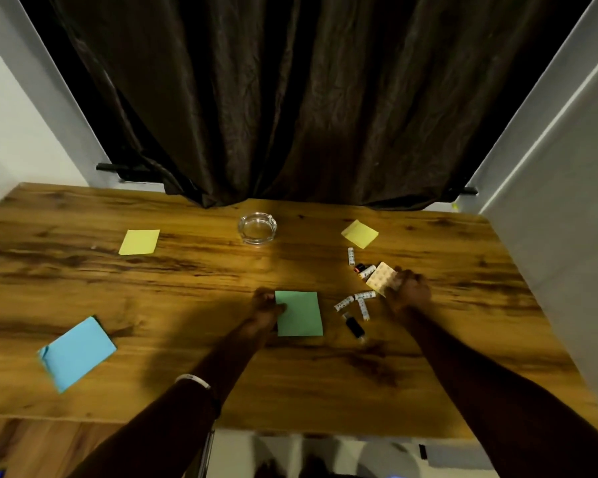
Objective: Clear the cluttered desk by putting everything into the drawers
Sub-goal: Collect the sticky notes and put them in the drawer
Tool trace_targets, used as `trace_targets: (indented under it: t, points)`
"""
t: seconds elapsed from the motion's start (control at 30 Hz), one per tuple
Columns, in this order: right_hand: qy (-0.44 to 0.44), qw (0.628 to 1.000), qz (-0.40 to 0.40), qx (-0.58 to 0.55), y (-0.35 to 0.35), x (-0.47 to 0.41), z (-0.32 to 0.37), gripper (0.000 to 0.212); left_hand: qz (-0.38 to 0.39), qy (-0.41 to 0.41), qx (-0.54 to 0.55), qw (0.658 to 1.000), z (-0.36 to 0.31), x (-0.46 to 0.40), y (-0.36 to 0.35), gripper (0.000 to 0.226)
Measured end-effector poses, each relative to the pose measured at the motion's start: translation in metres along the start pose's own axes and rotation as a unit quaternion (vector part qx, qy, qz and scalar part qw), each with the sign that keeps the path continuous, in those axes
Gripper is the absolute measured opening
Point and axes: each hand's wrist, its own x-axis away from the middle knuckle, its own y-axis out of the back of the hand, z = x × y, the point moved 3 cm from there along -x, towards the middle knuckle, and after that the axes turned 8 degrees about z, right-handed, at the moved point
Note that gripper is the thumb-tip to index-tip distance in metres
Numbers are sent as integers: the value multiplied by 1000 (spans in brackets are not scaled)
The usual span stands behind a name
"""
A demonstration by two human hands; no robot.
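On the wooden desk (187, 374) my left hand (265, 310) pinches the left edge of a green note pad (299, 313) lying flat near the middle. My right hand (409, 288) grips a pale patterned card (380, 277) at its right side, tilted up off the desk. Several white batteries (354, 301) lie between the two hands, with a black USB stick (354, 327) just in front of them. One more white battery (351, 256) and a dark battery (359, 268) lie behind the card.
A blue pad (78, 351) lies front left. One yellow pad (140, 241) sits back left, another yellow pad (359, 233) back right. A glass ashtray (257, 227) stands at the back centre before a dark curtain (290, 98). A white wall (567, 236) borders the right.
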Motion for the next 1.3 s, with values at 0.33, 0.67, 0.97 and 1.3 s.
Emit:
trace_targets:
  t: [0.33, 0.67, 0.97, 1.3]
  points:
    - [12, 999, 32, -15, 11, -28, 4, 67, 6, -23, 9, 1000, -16, -20, -11, 31]
    - [-86, 935, -16, -343, 16, -21, 12, 24, -14, 26, -20, 999, -20, -28, -15, 33]
    - [-84, 851, 25, -518, 8, 7, 77, 16, -29, 37, 25, 999, -23, -20, -17, 31]
    - [-49, 913, 91, -395, -45, 30, 137, 38, -21, 26, 66, 997, -34, -22, -20, 31]
